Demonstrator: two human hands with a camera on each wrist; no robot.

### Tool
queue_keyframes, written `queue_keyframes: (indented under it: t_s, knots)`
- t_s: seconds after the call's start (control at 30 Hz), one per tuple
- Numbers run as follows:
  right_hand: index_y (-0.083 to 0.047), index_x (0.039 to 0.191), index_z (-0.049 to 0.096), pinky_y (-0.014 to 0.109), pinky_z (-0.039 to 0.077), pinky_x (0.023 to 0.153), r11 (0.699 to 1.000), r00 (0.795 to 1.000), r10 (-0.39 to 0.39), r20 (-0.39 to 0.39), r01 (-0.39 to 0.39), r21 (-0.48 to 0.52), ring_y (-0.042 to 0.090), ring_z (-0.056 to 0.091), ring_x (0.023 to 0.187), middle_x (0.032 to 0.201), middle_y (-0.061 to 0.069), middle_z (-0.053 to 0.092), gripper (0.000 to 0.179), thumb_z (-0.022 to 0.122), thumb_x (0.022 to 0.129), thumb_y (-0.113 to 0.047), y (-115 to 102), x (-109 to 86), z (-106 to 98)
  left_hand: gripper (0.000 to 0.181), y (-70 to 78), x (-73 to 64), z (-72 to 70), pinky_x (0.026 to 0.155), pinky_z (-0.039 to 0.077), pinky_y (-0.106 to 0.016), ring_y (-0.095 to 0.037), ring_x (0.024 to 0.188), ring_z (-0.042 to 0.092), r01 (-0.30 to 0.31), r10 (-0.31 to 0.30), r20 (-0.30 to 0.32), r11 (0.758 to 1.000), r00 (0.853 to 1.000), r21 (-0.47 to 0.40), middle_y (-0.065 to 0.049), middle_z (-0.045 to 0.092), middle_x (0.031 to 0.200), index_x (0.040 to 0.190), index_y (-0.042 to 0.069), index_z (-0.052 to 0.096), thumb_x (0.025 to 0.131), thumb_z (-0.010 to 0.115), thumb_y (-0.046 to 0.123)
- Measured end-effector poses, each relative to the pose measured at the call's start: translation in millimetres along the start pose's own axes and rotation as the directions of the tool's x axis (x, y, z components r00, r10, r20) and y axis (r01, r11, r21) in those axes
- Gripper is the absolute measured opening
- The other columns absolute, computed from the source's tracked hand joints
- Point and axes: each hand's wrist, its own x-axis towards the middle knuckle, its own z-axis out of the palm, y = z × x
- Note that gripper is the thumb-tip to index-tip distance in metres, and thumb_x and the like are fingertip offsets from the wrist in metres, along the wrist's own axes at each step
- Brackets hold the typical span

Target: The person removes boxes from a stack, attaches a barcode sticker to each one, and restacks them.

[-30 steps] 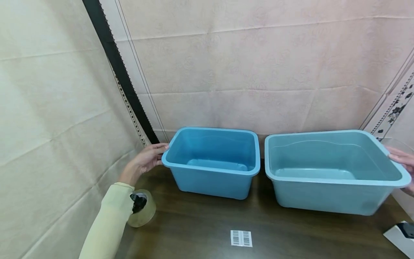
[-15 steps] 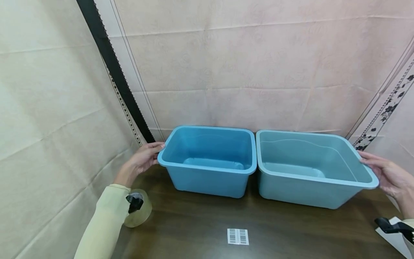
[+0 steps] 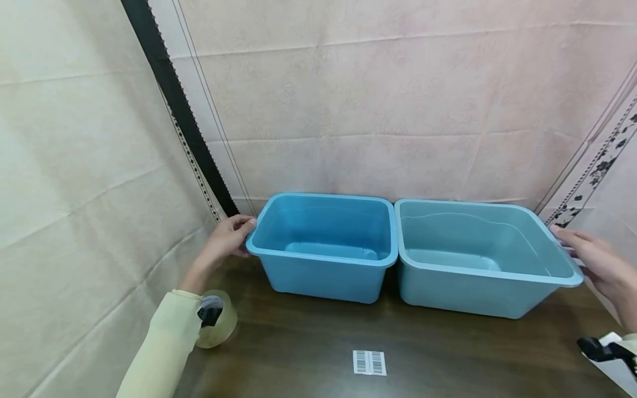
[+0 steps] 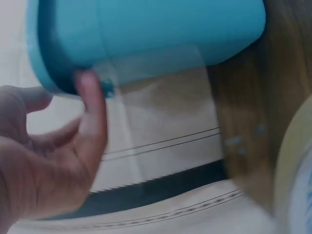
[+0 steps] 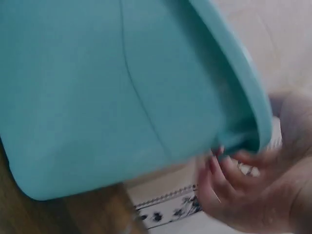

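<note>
1. On the bench [image 3: 293, 345], a blue tub [image 3: 325, 281] stands left of a pale teal tub [image 3: 463, 294], their neighbouring rims just beside each other; we cannot tell whether they touch.
2. Our left hand [image 3: 222, 239] pinches the blue tub's outer rim, thumb above and fingers beneath; our right hand [image 3: 599, 264] grips the teal tub's outer rim likewise.
3. Both look like moulded plastic: we judge them light, fairly stiff, smooth enough to slip, and not fragile.
4. The rolled rims seem the best hold, with fingers hooked under the lip.
5. A cloth backdrop [image 3: 373, 110] sits close behind, and a tape roll [image 3: 226, 323] lies near our left forearm. The freest room is in front, around a barcode label [image 3: 369, 362].
</note>
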Motion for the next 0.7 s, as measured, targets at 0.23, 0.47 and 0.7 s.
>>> queue_keyframes:
  t_s: [0.23,0.47,0.7]
  knots:
    - [0.002,0.163,0.030,0.043,0.050,0.092,0.994,0.927,-0.086,-0.365,0.055,-0.093,0.031,0.050,0.115,0.144,0.026,0.048,0.078,0.042,0.110,-0.054,-46.8,-33.6,28.0,0.065,31.1,-28.2,11.9,0.097,0.057,-0.057,-0.039,0.123,0.066,-0.122,0.189,-0.141,0.915,0.972,0.384,-0.022,0.060,0.144,0.155,0.004,0.047,0.109,0.052,0.050]
    - [0.000,0.147,0.055,0.011,0.030,0.080,0.934,0.831,-0.358,-0.425,0.321,-0.159,-0.019,0.037,0.100,0.110,-0.034,0.043,0.056,0.061,0.107,-0.038,-73.1,-64.2,62.0,0.059,49.3,-54.6,34.8,0.101,0.053,-0.063,-0.041,0.129,0.060,-0.263,0.358,-0.202,0.886,0.912,0.381,-0.020,0.052,0.152,0.153,0.008,0.052,0.107,0.060,0.045]
    - [-0.011,0.146,0.059,0.010,0.026,0.088,0.853,0.797,-0.522,-0.304,0.478,-0.210,-0.019,0.035,0.116,0.133,-0.003,0.055,0.050,0.073,0.101,-0.029,-98.5,-99.4,93.8,0.050,69.8,-83.8,70.8,0.108,0.052,-0.057,-0.030,0.139,0.057,-0.525,0.619,-0.257,0.775,0.742,0.352,-0.009,0.055,0.153,0.148,0.015,0.057,0.103,0.068,0.034]
